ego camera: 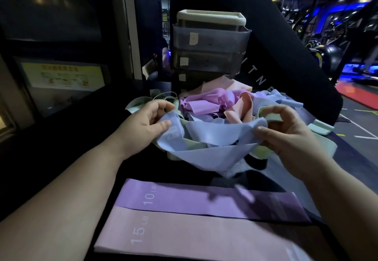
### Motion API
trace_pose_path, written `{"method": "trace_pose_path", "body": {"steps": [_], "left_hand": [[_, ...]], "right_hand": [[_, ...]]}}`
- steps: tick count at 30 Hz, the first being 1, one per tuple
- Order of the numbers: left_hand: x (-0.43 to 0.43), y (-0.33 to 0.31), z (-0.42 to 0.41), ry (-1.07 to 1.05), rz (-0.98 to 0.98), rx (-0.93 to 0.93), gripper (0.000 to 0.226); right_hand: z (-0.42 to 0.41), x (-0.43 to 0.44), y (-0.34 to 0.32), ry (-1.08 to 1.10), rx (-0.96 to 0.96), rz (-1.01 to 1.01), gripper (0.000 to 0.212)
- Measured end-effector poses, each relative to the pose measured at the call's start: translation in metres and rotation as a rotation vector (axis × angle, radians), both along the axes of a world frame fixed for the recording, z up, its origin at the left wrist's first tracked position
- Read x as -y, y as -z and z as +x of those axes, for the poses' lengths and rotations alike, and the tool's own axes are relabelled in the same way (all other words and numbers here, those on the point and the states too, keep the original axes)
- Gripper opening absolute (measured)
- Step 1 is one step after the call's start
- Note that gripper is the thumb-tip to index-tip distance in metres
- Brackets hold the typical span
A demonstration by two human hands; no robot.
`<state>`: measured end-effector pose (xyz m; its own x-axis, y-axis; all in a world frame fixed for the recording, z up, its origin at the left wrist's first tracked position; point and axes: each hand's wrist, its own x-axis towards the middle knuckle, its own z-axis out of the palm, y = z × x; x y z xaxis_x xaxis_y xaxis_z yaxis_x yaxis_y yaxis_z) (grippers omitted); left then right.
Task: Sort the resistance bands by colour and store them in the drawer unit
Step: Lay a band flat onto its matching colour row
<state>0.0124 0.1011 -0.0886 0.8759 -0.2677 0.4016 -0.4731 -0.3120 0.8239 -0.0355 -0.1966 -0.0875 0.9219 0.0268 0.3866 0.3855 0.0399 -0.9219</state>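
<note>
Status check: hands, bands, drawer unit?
Left hand and right hand each pinch one pale blue elastic band, held over tangled pile. Purple fabric band and pink fabric band lie flat in front. Grey plastic drawer unit behind pile.

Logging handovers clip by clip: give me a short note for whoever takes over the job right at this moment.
Hands: left hand and right hand each pinch one end of a blue band, spread above the mixed pile of bands.
Set out flat nearest the person: purple band (10 LB), pink band (15 LB).
Drawer unit stands behind the pile; its contents cannot be told.
Left: lay out the blue band, sort the pile by colour, store everything.
</note>
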Motion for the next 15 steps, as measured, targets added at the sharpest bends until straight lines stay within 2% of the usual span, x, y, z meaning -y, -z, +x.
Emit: {"method": "trace_pose_path", "body": {"steps": [2, 5, 7, 8, 9, 11, 15], "left_hand": [[0.001, -0.001, -0.001, 0.01, -0.016, -0.006, 0.034], [0.003, -0.003, -0.005, 0.043, -0.028, -0.012, 0.033], [0.002, -0.002, -0.005, 0.048, -0.029, -0.012, 0.033], [0.002, -0.002, -0.005, 0.041, -0.022, -0.007, 0.032], [0.001, -0.003, -0.006, 0.034, -0.015, -0.002, 0.031], [0.002, -0.003, -0.006, 0.022, -0.021, 0.012, 0.027], [0.001, -0.005, -0.005, -0.012, -0.112, 0.027, 0.02]], "right_hand": [[-0.001, 0.003, -0.001, -0.062, 0.009, -0.007, 0.071], [-0.007, 0.001, -0.007, -0.088, -0.012, -0.118, 0.033], [-0.007, 0.002, -0.001, -0.055, -0.013, -0.259, 0.048], [-0.007, 0.0, 0.001, -0.055, -0.013, -0.305, 0.047], [-0.009, -0.003, 0.0, -0.047, -0.002, -0.317, 0.038], [-0.011, -0.004, -0.004, 0.003, 0.068, -0.251, 0.014], [-0.009, 0.004, -0.01, 0.134, 0.194, -0.006, 0.008]]}}
